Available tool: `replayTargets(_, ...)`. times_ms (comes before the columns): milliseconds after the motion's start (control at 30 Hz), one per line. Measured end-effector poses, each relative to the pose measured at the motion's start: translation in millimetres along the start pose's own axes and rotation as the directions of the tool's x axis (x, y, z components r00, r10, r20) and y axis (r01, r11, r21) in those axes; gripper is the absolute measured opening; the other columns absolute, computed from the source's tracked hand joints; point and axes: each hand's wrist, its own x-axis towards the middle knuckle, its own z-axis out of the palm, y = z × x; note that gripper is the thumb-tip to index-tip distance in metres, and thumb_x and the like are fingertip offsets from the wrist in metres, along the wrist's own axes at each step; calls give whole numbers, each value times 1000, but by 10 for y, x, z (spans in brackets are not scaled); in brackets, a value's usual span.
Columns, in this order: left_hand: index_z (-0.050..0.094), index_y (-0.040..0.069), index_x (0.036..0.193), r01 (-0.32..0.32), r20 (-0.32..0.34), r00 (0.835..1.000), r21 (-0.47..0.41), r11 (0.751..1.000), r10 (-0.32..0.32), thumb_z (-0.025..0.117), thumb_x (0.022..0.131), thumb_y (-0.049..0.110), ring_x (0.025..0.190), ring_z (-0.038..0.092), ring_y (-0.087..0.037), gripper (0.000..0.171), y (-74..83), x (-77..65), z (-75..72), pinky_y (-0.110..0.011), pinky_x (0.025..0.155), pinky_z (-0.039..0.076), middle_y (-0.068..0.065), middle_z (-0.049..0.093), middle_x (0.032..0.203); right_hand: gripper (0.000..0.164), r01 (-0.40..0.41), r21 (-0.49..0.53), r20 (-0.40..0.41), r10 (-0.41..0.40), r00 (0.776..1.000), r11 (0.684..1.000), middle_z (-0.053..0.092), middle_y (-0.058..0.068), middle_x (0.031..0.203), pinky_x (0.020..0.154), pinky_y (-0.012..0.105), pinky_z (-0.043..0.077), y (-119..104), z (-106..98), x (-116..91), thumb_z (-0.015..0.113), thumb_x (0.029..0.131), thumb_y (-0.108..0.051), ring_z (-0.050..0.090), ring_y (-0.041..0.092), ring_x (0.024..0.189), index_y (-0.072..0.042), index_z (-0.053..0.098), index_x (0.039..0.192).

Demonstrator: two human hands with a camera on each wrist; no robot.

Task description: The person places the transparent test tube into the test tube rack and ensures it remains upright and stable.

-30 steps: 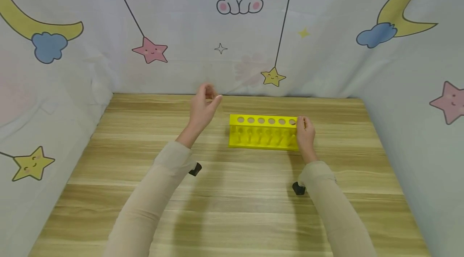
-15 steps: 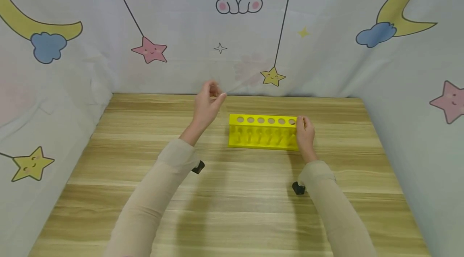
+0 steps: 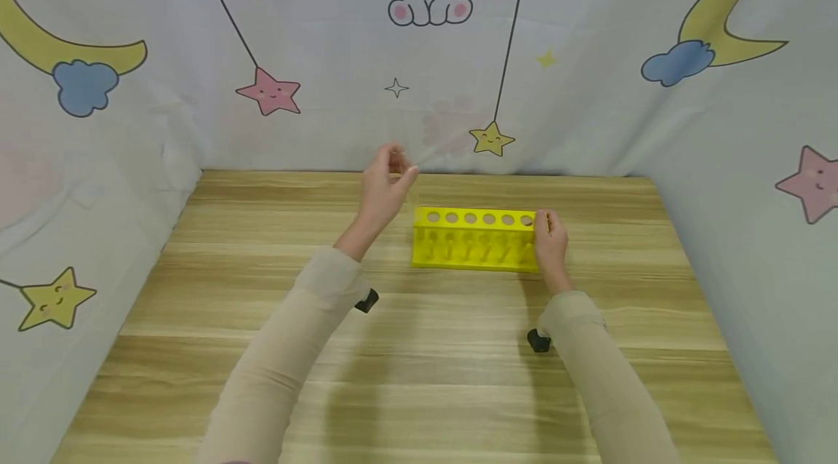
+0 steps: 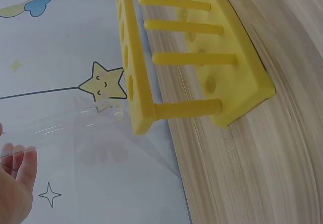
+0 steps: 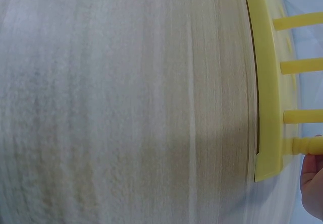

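Head view has my right hand [image 3: 551, 240] gripping one end of the yellow tube rack [image 3: 480, 225], which stands on the wooden desk [image 3: 471, 384] and stretches from that hand toward my left. The right wrist view catches only part of the hand, its fingers against the end post [image 5: 309, 146]. My left hand [image 3: 389, 184] is raised near the rack's other end, thumb and fingers pinching a clear tube [image 4: 75, 124]. Its outline is faint; from the left wrist view its far end sits just beside the top bar [image 4: 144, 88], and I cannot tell whether the two touch. The tube leans slightly out of line with the posts [image 4: 194, 58].

Working well here, I judge, means giving each hand one job. The right should anchor the rack by its end, pressing it flat on the desk without twisting it. The left needs a light pinch, firm enough to stop slipping yet gentle on walls that are probably thin. Close to the end hole [image 3: 433, 217] nearest my left hand, I ought to straighten the tube to match the posts, watching its glinting tip.
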Motion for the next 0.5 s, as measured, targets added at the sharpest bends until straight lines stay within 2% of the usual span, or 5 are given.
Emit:
replayTargets(167, 45, 1, 112, -6, -1, 1000, -6, 1000, 6, 59, 83, 13, 85, 56, -21, 35, 3, 2, 40, -28, 74, 53, -13, 57, 92, 39, -24, -45, -6, 23, 1000, 999, 47, 4, 72, 48, 18, 31, 26, 10, 26, 36, 92, -38, 31, 6, 51, -6, 56, 99)
replayTargets(333, 45, 2, 112, 5, 7, 1000, -8, 1000, -5, 59, 84, 14, 85, 56, -20, 34, 17, -2, 82, -28, 73, 52, -12, 58, 92, 40, -17, -40, -10, 17, 1000, 999, 48, 8, 73, 47, 18, 29, 40, 15, 38, 36, 93, -38, 29, 3, 48, -4, 57, 98)
replayTargets(500, 45, 2, 112, 1, 15, 1000, -10, 1000, 0, 59, 84, 15, 86, 55, -20, 34, 30, -3, 123, -27, 74, 52, -12, 57, 92, 41, -5, -53, -12, 5, 1000, 999, 43, 0, 67, 47, 18, 29, 50, 17, 39, 36, 93, -39, 29, 3, 48, -5, 57, 97)
